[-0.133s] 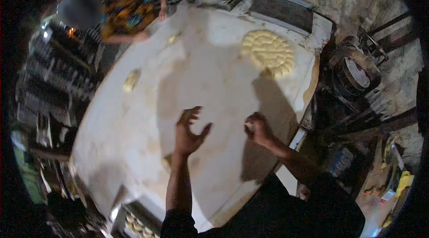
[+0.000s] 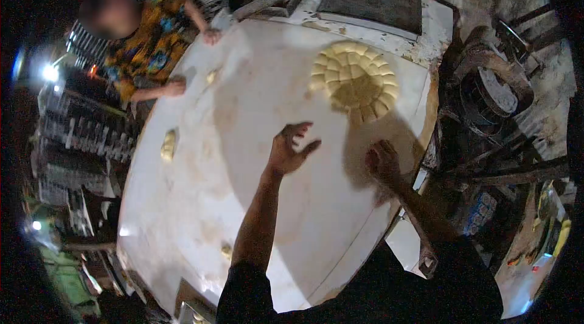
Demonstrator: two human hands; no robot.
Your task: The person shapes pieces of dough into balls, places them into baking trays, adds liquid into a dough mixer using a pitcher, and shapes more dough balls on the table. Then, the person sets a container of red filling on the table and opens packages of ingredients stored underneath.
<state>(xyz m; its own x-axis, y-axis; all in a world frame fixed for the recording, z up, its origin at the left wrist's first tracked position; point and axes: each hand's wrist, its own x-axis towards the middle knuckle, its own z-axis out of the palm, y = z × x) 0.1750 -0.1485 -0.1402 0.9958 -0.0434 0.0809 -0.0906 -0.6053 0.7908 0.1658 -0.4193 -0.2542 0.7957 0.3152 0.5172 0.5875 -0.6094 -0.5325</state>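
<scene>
My left hand (image 2: 292, 149) hangs above the pale tabletop (image 2: 292, 208), its fingers curved and apart, with nothing in it. To its right, my right hand (image 2: 384, 161) has its fingers curled closed; what they hold, if anything, is hidden. Beyond both hands lies a round, flat arrangement of pale dough pieces (image 2: 344, 70), packed side by side in rings. My shadow falls across its near part. Neither hand touches the dough. Smaller dough pieces lie apart on the left side: one long piece (image 2: 168, 146), one farther back (image 2: 212, 76) and one near my left forearm (image 2: 226, 251).
A co-worker in a patterned shirt (image 2: 149, 44) stands at the far left, hands at the table's edge. A dark rectangular tray (image 2: 370, 5) lies at the back. On the right stands a round container (image 2: 496, 94). Part of another tray (image 2: 193, 312) shows at the bottom.
Both my hands have moved forward, closer to the round of dough. My view has shifted, and the near tray shows less now. The co-worker's hands remain by the table's edge.
</scene>
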